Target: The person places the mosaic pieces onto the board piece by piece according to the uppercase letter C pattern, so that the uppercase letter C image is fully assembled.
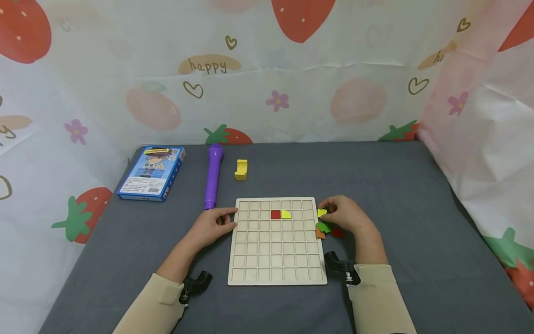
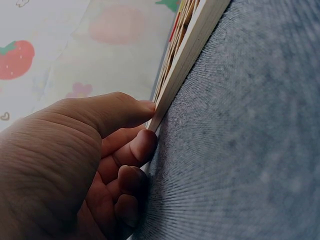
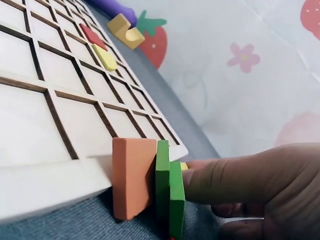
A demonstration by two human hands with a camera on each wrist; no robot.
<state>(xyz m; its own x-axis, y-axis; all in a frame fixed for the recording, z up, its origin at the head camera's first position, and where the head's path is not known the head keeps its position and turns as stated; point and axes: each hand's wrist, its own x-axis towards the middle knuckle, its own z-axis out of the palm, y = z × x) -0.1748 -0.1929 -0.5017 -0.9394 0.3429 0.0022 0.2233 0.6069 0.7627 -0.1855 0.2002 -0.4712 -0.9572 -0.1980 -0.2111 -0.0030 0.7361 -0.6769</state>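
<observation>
A pale wooden grid board point(image 1: 276, 261) lies on the table, with a red square piece point(image 1: 276, 214) and a yellow piece with a curved edge point(image 1: 286, 214) side by side in its cells. My left hand point(image 1: 211, 226) touches the board's left edge with thumb and forefinger tips, the other fingers loosely bent. At the right edge, my right hand point(image 1: 347, 214) pinches a small yellow piece point(image 1: 322, 212), mostly hidden behind the thumb in the right wrist view. Just below the hand sit green pieces point(image 3: 162, 180), an orange piece point(image 3: 132, 177) leaning at the board's rim, and a red piece point(image 1: 337, 233).
Behind the board stands a yellow block with a curved notch point(image 1: 241, 170). A purple microphone-shaped stick point(image 1: 213, 174) lies left of it, and a blue box point(image 1: 152, 173) rests at the back left. A printed curtain point(image 1: 308, 83) borders the grey table point(image 1: 396, 195).
</observation>
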